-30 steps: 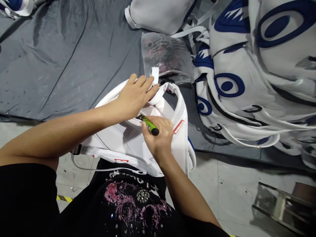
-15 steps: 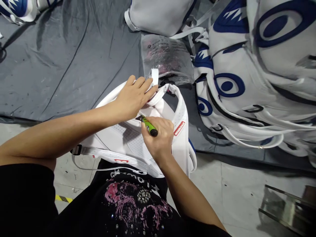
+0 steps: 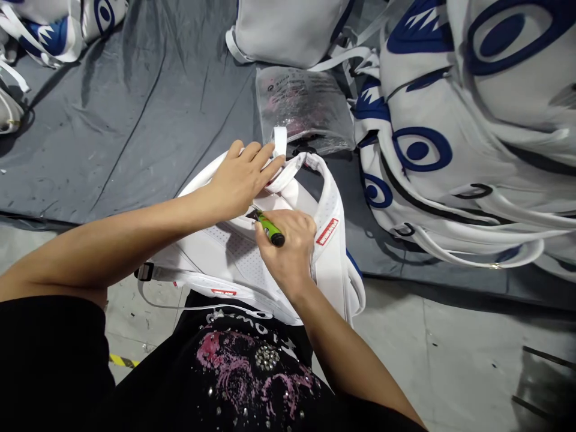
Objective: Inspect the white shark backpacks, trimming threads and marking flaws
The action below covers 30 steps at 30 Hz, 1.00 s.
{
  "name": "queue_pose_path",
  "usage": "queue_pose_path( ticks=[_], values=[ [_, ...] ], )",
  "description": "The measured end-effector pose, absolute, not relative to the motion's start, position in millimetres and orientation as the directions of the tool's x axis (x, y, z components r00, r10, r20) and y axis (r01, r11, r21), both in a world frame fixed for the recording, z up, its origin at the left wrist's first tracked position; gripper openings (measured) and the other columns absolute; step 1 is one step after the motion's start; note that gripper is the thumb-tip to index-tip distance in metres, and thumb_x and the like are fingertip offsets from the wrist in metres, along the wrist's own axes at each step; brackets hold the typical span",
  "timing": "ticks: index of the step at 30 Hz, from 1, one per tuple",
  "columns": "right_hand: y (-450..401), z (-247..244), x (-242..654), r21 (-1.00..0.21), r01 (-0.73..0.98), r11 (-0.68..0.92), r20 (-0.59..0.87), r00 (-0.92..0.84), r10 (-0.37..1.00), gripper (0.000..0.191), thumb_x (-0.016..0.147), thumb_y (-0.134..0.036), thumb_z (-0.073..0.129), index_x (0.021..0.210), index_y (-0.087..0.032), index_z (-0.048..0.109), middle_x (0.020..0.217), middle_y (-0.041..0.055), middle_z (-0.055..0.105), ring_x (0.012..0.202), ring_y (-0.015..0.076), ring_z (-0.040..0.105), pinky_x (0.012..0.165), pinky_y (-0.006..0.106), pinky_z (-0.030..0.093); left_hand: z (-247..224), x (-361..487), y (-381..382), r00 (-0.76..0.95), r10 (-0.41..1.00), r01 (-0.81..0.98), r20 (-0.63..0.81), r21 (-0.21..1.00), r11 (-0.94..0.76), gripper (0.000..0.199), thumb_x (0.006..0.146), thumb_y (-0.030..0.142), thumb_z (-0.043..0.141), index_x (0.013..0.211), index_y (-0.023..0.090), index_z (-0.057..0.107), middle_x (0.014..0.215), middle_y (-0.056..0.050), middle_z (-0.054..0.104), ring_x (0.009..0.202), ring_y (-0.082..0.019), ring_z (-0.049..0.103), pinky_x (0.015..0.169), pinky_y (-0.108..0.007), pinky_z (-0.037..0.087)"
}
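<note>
A white backpack (image 3: 243, 255) lies in front of me at the table's near edge, against my body, its padded shoulder straps upward and a red label (image 3: 327, 232) on the right strap. My left hand (image 3: 240, 180) rests flat on its upper part, fingers stretched out beside a white webbing loop (image 3: 279, 141). In my right hand (image 3: 290, 246) is a green marker pen (image 3: 270, 228) with a black end, held in a writing grip. Its tip points at the backpack's back panel, just under my left hand; whether it touches the fabric I cannot tell.
Several white backpacks with blue eye patterns (image 3: 420, 150) are piled on the right. A clear plastic bag (image 3: 306, 108) and another white backpack (image 3: 288, 30) lie beyond my hands. More white-and-blue bags (image 3: 54, 36) sit at the far left on the grey table cover (image 3: 180, 102).
The view has shifted slightly left, so more of the far-left bags shows. My left hand stays on the backpack, and my right hand with the marker pen has barely moved.
</note>
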State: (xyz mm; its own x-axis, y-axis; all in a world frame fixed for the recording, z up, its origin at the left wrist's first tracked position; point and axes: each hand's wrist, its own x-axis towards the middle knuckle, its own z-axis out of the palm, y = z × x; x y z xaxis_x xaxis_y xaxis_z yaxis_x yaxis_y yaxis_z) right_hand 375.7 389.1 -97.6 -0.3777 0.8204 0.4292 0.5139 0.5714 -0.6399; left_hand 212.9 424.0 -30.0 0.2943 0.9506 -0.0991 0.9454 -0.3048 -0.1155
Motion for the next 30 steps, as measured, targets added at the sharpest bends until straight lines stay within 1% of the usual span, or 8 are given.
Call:
queue_pose_path(
  ticks=[4,7,9,11,14,18,25,30],
  values=[
    [392,-101,377,-0.68,0.461,0.57,0.417,-0.396,0.818,0.012,0.095,-0.031,0.06,0.093,-0.025,0.07,0.094,0.0023,0.078,0.093,0.0235,0.07,0.093,0.043,0.043,-27,211,425,0.293,0.949,0.942,-0.113,-0.134,-0.306,0.091,0.082,0.027,0.072,0.159,0.015,0.026,0.165,-0.019,0.028,0.143,-0.04,0.038,0.113,-0.058,0.033],
    [390,-101,381,-0.685,0.461,0.564,0.431,-0.368,0.824,0.011,0.094,-0.029,0.061,0.095,-0.024,0.071,0.093,0.0026,0.078,0.09,0.0231,0.071,0.09,0.042,0.043,-19,202,421,0.274,0.944,0.935,-0.182,-0.179,-0.306,0.11,0.072,0.029,0.083,0.161,0.018,0.02,0.169,-0.021,0.016,0.149,-0.044,0.027,0.112,-0.061,0.035],
    [388,-99,381,-0.686,0.444,0.577,0.448,-0.368,0.815,0.011,0.095,-0.029,0.062,0.096,-0.024,0.071,0.094,0.0028,0.079,0.091,0.0227,0.071,0.09,0.042,0.042,-13,196,416,0.217,0.952,0.949,-0.214,-0.183,-0.257,0.12,0.067,0.031,0.087,0.163,0.022,0.014,0.171,-0.021,0.006,0.149,-0.049,0.023,0.107,-0.064,0.041],
    [386,-99,376,-0.69,0.414,0.593,0.46,-0.381,0.802,0.013,0.096,-0.031,0.061,0.098,-0.024,0.072,0.097,0.003,0.079,0.095,0.0226,0.071,0.093,0.042,0.041,-8,195,410,0.155,0.963,0.963,-0.221,-0.184,-0.197,0.125,0.067,0.03,0.086,0.164,0.026,0.007,0.171,-0.019,-0.003,0.144,-0.053,0.026,0.098,-0.064,0.047],
    [386,-104,363,-0.695,0.359,0.623,0.511,-0.364,0.779,0.017,0.098,-0.035,0.059,0.1,-0.024,0.072,0.1,0.0021,0.08,0.099,0.0224,0.071,0.1,0.043,0.038,-2,202,407,0.056,0.958,0.968,-0.281,-0.219,-0.121,0.123,0.071,0.025,0.08,0.164,0.028,0.0,0.171,-0.018,-0.011,0.14,-0.053,0.03,0.092,-0.062,0.052],
    [389,-114,351,-0.698,0.29,0.655,0.579,-0.31,0.754,0.017,0.098,-0.034,0.059,0.1,-0.022,0.071,0.099,0.0023,0.08,0.098,0.0219,0.072,0.104,0.043,0.037,-1,214,411,-0.052,0.931,0.97,-0.36,-0.24,-0.039,0.117,0.078,0.018,0.072,0.164,0.029,-0.007,0.17,-0.015,-0.018,0.14,-0.054,0.025,0.096,-0.064,0.049],
    [391,-118,353,-0.718,0.284,0.636,0.561,-0.304,0.77,0.017,0.098,-0.035,0.059,0.099,-0.023,0.071,0.099,0.0022,0.079,0.097,0.0218,0.072,0.106,0.043,0.038,1,203,419,0.06,0.903,0.96,-0.424,-0.224,-0.169,0.116,0.08,0.018,0.066,0.161,0.023,-0.018,0.169,-0.024,-0.009,0.142,-0.053,0.025,0.1,-0.055,0.048],
    [392,-116,355,-0.723,0.295,0.624,0.532,-0.338,0.776,0.019,0.099,-0.035,0.058,0.101,-0.022,0.072,0.102,0.0033,0.079,0.098,0.0217,0.072,0.107,0.044,0.038,7,194,428,0.066,0.866,0.961,-0.496,-0.202,-0.189,0.114,0.079,0.015,0.062,0.161,0.029,-0.015,0.17,-0.018,-0.006,0.144,-0.049,0.029,0.103,-0.05,0.047]
  ],
)
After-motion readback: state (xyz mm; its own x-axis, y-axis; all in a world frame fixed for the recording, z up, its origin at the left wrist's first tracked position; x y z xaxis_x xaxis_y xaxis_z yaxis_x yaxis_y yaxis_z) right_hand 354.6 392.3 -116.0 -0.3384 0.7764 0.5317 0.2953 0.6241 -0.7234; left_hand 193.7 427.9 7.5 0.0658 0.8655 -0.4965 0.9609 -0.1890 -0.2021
